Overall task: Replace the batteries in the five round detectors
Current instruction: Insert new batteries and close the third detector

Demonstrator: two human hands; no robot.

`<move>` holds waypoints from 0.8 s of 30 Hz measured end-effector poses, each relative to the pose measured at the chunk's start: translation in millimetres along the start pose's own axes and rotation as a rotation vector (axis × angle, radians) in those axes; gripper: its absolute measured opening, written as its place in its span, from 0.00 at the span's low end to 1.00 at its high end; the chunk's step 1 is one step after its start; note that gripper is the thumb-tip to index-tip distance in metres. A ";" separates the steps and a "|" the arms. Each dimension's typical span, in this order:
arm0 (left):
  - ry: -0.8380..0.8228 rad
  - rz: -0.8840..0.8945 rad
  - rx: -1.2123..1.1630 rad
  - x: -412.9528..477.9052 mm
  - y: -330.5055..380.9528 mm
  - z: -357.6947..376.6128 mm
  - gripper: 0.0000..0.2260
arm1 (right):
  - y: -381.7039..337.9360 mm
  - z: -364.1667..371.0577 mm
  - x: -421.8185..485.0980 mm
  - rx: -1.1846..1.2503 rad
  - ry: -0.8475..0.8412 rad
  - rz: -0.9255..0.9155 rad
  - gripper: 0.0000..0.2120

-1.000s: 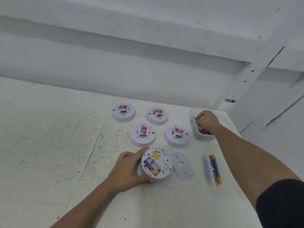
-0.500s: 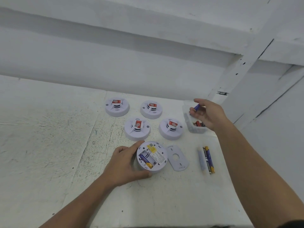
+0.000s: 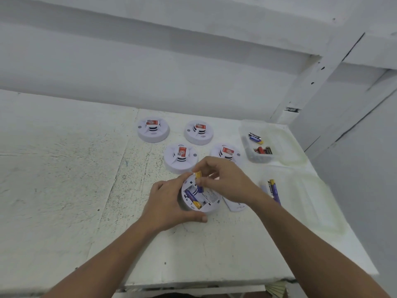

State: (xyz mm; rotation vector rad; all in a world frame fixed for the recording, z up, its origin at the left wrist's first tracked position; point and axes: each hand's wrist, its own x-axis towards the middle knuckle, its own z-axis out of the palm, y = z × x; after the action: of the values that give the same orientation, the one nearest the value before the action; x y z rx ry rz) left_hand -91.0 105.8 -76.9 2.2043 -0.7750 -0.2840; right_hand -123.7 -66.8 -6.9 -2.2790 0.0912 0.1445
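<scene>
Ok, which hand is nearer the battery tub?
Right. The right hand pinches a battery over the open detector, short of the tub and to its left. The left hand grips that detector's left side, farther away.

I have one wide-angle view, from the head camera, facing forward and tilted down onto the white table. The open detector lies just below the middle of the frame, near enough that I can see into its battery bay. Beyond it the view reaches the other detectors and the white wall; nearer than it, the table's front edge runs along the bottom.
</scene>
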 end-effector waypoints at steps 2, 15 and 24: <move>0.013 -0.009 -0.004 0.9 -0.7 2.0 0.44 | 1.6 5.7 -3.2 -0.015 -0.013 -0.016 0.07; 0.123 -0.001 0.096 0.6 -1.6 11.2 0.37 | 12.5 21.1 -7.7 -0.080 -0.012 -0.092 0.10; 0.145 0.036 0.153 0.1 -3.5 14.7 0.36 | 20.9 21.9 -2.9 -0.148 -0.091 -0.157 0.08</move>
State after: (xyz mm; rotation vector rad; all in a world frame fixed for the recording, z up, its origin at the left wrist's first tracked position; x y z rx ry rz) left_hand -95.6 98.8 -89.4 2.3210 -0.7776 -0.0473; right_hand -130.6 -63.7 -36.4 -2.4118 -0.1511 0.1776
